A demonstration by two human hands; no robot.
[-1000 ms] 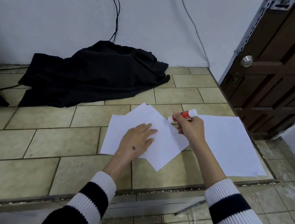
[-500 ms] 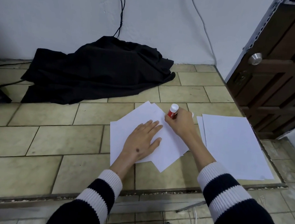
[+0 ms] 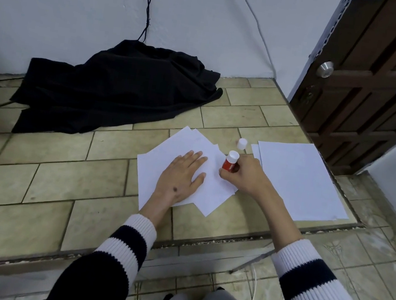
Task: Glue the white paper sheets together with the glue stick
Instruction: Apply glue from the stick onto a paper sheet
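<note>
Left hand: the left hand (image 3: 183, 173) lies flat, fingers straight, on the fanned white sheets (image 3: 213, 192), apparently pinning them so they cannot slide on the tiled ledge (image 3: 47, 179).
Right hand: the right hand (image 3: 244, 176) grips the red glue stick (image 3: 230, 163) by its barrel, fingers curled round it, at the right edge of the fanned sheets.
Glue stick: it stands nearly upright, white end up; whether that end is bare glue or a fitting is hard to tell. Its lower end is hidden behind the fingers, so contact with the paper cannot be confirmed.
Cap: a small white cap (image 3: 242, 144) stands on the tiles just beyond the stick, likely set aside to free the glue.
Spare paper: a second paper stack (image 3: 296, 181) waits to the right, apart from the fanned sheets.
Background: a black cloth (image 3: 114, 87) is heaped against the far wall; what it covers is unseen.
Cut off: the wooden door (image 3: 379, 86) runs out of frame at far right.
</note>
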